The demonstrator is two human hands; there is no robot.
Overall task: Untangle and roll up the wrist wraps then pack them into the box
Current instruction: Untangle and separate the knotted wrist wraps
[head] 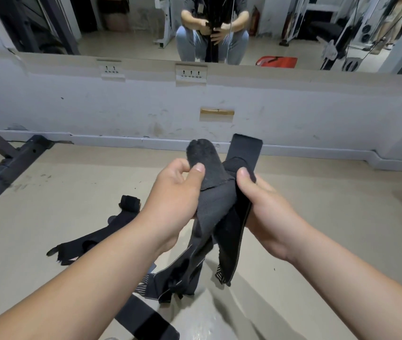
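Trailing across the floor (317, 204) closest to me, a loose strap (146, 315) is lying flat and unrolled, so I am counting it as work left. Just above it, the tangled wraps (215, 200) are hanging in the air between both hands, their tails dangling down and crossing. Farther left, a flat wrap (82, 244) is sprawling on the floor, and beyond it a rolled wrap (130, 202) is sitting apart, looking finished. I am judging the task early: one roll done, the rest unrolled, nothing packed, and I am not finding the box in view. The left hand (175, 202) is gripping the bundle, thumb pressing one upright end. The right hand (268, 212) is pinching the other strap, fingers curling under. Far off, the mirror (47, 25) is showing both hands closing on the wraps.
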